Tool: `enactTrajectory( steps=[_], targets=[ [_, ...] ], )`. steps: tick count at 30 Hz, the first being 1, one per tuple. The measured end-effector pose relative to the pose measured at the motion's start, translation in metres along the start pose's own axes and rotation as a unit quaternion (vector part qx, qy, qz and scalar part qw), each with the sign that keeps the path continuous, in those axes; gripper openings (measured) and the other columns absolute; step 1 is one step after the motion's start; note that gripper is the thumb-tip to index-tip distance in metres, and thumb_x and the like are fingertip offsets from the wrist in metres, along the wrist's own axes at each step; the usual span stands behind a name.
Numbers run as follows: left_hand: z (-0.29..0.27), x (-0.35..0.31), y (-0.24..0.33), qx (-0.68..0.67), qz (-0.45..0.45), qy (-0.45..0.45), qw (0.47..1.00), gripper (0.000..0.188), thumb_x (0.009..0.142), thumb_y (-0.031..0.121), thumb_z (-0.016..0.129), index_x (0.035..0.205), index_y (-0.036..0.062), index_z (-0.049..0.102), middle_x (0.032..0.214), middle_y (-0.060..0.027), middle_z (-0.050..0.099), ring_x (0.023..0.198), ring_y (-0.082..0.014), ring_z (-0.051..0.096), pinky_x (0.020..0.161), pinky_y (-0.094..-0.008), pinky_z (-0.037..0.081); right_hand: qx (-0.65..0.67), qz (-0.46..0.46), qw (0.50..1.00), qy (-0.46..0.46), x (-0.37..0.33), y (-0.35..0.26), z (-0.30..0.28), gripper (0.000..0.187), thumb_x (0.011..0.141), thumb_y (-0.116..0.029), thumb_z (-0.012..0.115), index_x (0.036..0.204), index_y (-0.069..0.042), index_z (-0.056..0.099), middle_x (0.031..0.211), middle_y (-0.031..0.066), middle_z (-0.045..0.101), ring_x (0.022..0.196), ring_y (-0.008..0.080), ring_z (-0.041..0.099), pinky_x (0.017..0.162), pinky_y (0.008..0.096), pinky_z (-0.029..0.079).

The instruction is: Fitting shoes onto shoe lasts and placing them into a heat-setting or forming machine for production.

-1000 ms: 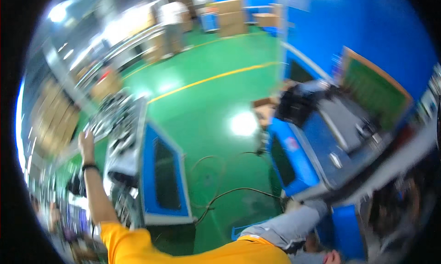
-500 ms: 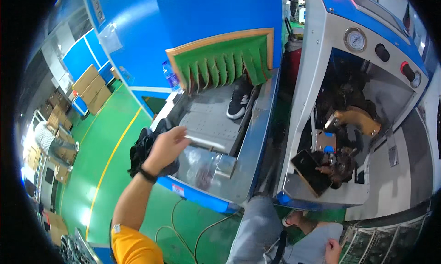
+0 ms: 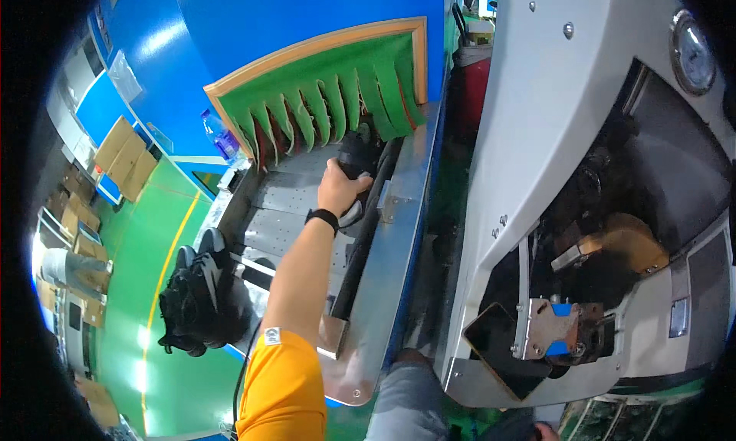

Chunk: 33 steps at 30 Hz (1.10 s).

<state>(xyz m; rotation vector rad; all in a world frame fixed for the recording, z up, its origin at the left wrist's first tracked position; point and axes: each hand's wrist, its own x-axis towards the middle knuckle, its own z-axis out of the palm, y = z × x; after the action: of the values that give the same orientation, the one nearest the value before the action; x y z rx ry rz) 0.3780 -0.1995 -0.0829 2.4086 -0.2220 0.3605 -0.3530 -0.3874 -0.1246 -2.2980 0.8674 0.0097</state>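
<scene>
My left hand (image 3: pixel 341 189) has its fingers wrapped round a black shoe (image 3: pixel 356 153) with a pale sole. The shoe lies on the perforated metal conveyor (image 3: pixel 295 188), just in front of the green strip curtain (image 3: pixel 322 107). Several other black shoes (image 3: pixel 201 295) are heaped at the conveyor's left front edge. Only a sliver of my right hand (image 3: pixel 546 432) shows at the lower edge, and its fingers cannot be made out.
A water bottle (image 3: pixel 221 136) stands left of the curtain's wooden frame. To my right is a grey machine (image 3: pixel 529 119) with a pressure gauge (image 3: pixel 692 51) and a metal clamp fixture (image 3: pixel 548 330). A phone (image 3: pixel 506 349) lies on its ledge. Far left, another person (image 3: pixel 73 272) is among cartons.
My left hand has moved from above the shoe heap, forward and right, onto the shoe by the curtain and closed on it. The view has shifted closer to the conveyor.
</scene>
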Motion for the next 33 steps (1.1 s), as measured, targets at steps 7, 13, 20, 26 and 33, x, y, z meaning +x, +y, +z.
enactTrajectory(
  steps=[7, 13, 20, 26, 33],
  targets=[
    [-0.136, -0.064, -0.007, -0.073, 0.028, -0.052, 0.996, 0.071, 0.068, 0.025, 0.087, 0.125, -0.0054, 0.058, 0.110, -0.0232, 0.071, 0.103, -0.0341, 0.069, 0.093, -0.0412, 0.052, -0.088, 0.112, 0.979, -0.147, 0.015, -0.013, -0.008, 0.038, 0.100, -0.026, 0.059, 0.132, -0.007, 0.064, 0.131, 0.0206, 0.064, 0.116, 0.0393, 0.062, 0.097, 0.0474, 0.052],
    [-0.243, -0.278, 0.018, -0.414, -0.091, -0.169, 0.890, 0.022, 0.099, 0.020, 0.058, 0.111, 0.0019, 0.061, 0.096, -0.0027, 0.064, 0.078, -0.0155, 0.061, 0.066, -0.0357, 0.051, 0.484, 0.081, 0.858, -0.153, -0.012, -0.071, -0.005, 0.097, 0.088, -0.007, 0.073, 0.164, -0.008, 0.013, 0.141, 0.0239, 0.056, 0.118, 0.0351, 0.065, 0.101, 0.0433, 0.052],
    [-0.216, -0.475, 0.099, -0.540, -0.006, -0.475, 0.695, 0.062, 0.096, 0.045, 0.065, 0.138, 0.0009, 0.054, 0.129, -0.0111, 0.062, 0.119, -0.0214, 0.059, 0.104, -0.0366, 0.048, 0.511, -0.259, 0.816, -0.081, -0.035, -0.214, -0.034, 0.145, 0.069, -0.021, 0.092, 0.161, -0.009, -0.019, 0.160, 0.0241, 0.028, 0.146, 0.0375, 0.036, 0.120, 0.0514, 0.028],
    [-0.186, -0.554, 0.142, -0.537, -0.173, -0.360, 0.743, 0.050, 0.097, 0.037, 0.064, 0.130, 0.0002, 0.058, 0.120, -0.0085, 0.064, 0.115, -0.0165, 0.059, 0.097, -0.0349, 0.049, 0.569, -0.173, 0.804, 0.000, -0.052, -0.182, -0.043, 0.131, 0.068, -0.018, 0.086, 0.162, 0.000, -0.004, 0.156, 0.0208, 0.036, 0.142, 0.0291, 0.042, 0.117, 0.0418, 0.034],
    [-0.194, -0.536, 0.151, -0.246, 0.220, -0.385, 0.862, 0.027, 0.102, 0.026, 0.052, 0.092, 0.0018, 0.060, 0.073, -0.0249, 0.062, 0.070, -0.0453, 0.064, 0.061, -0.0498, 0.051, 0.408, -0.131, 0.898, 0.102, -0.064, -0.138, -0.064, 0.095, 0.071, -0.016, 0.079, 0.153, 0.003, 0.037, 0.140, 0.0240, 0.054, 0.131, 0.0368, 0.053, 0.115, 0.0463, 0.038]
  ],
)
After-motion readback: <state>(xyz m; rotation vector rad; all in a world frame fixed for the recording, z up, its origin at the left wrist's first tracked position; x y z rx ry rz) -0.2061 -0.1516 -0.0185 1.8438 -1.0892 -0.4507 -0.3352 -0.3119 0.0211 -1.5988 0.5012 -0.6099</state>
